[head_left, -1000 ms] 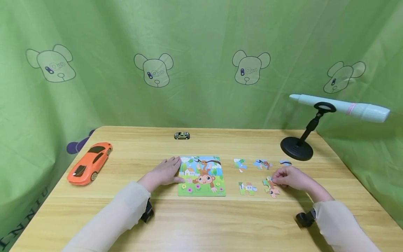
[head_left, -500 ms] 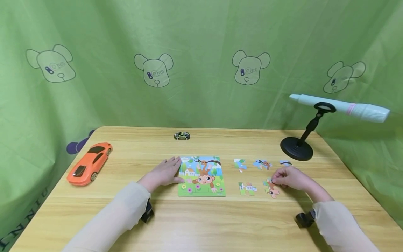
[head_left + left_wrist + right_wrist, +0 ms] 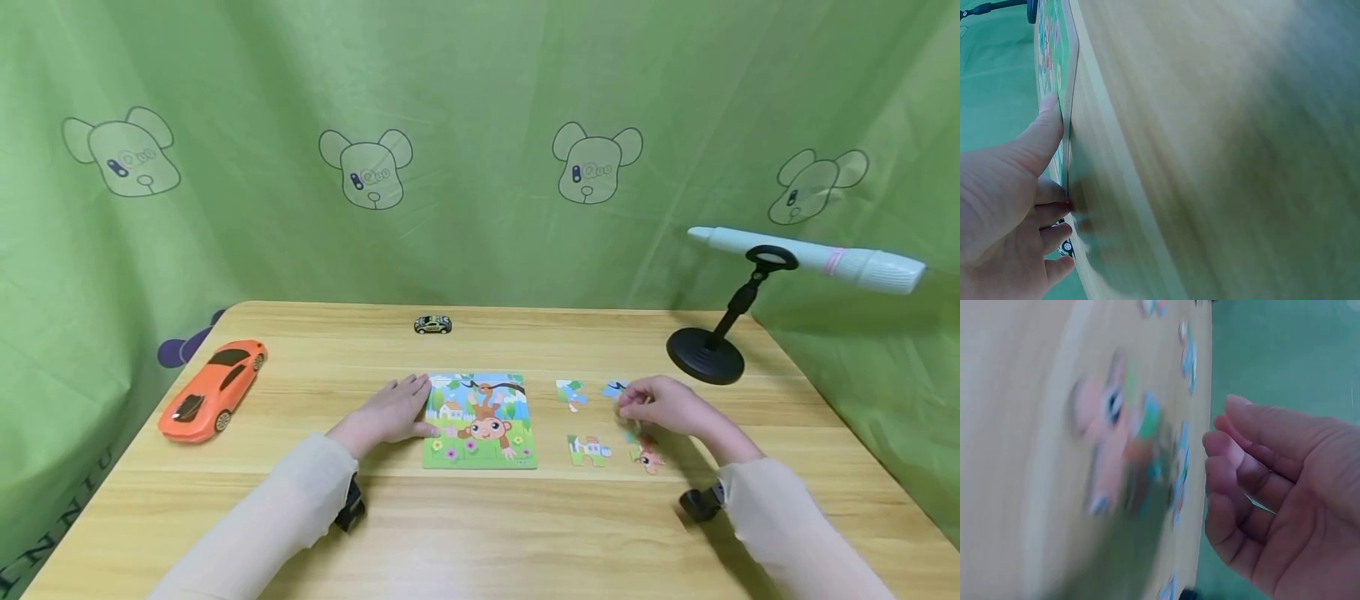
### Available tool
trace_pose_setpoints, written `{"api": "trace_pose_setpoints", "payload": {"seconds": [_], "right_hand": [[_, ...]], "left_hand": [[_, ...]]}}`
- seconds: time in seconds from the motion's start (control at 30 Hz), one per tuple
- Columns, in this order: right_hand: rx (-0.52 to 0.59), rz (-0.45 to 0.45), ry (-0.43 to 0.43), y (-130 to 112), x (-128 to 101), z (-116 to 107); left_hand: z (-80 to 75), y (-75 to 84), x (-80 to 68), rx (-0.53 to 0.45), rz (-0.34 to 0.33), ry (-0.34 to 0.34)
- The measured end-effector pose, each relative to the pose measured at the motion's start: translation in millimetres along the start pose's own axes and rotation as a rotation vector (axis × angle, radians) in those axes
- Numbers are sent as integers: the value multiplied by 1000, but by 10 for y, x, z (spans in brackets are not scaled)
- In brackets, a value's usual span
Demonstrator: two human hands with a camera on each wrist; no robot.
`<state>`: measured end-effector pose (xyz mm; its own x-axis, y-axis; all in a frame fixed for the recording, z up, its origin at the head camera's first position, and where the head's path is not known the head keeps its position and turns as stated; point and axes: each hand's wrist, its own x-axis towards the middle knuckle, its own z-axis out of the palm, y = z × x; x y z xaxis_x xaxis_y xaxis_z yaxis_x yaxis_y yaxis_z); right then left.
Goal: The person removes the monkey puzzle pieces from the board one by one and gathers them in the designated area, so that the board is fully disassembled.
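Observation:
My left hand [image 3: 390,412] lies with outstretched fingers along the left side of a square monkey picture puzzle [image 3: 472,457]; the left wrist view has the thumb [image 3: 1050,115] on its edge. Over the loose pieces at the right is my right hand [image 3: 663,407], its fingers loosely bent and nothing between them in the right wrist view. Below it lies a monkey-face puzzle piece [image 3: 649,460], partly covered. A branch puzzle piece [image 3: 612,388] shows by the fingertips. To the left are a tree puzzle piece [image 3: 572,395] and a house puzzle piece [image 3: 588,451].
An orange toy car [image 3: 213,392] stands at the table's left, and a small patterned toy car [image 3: 432,325] at the back. At the back right, a black stand [image 3: 705,354] holds a pale blue toy microphone [image 3: 817,254]. Green cloth [image 3: 480,242] hangs behind the table.
My right hand has left the monkey-face piece and moved left and back, towards the branch piece. It now hides the piece at the far right. The left hand has stayed in place.

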<state>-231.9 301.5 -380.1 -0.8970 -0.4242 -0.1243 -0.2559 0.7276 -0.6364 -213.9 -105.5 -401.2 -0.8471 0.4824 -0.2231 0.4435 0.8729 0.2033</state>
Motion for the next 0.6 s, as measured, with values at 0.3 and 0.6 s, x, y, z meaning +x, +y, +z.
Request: {"api": "trace_pose_setpoints", "payload": {"seconds": [0.3,0.6], "right_hand": [[-39,-94,-8,-317,354,221],[-41,-166,-61,-585,549,533]], "left_hand": [[25,-11,8,6,-6,-2],[26,-13,15,1,-3,3]]}}
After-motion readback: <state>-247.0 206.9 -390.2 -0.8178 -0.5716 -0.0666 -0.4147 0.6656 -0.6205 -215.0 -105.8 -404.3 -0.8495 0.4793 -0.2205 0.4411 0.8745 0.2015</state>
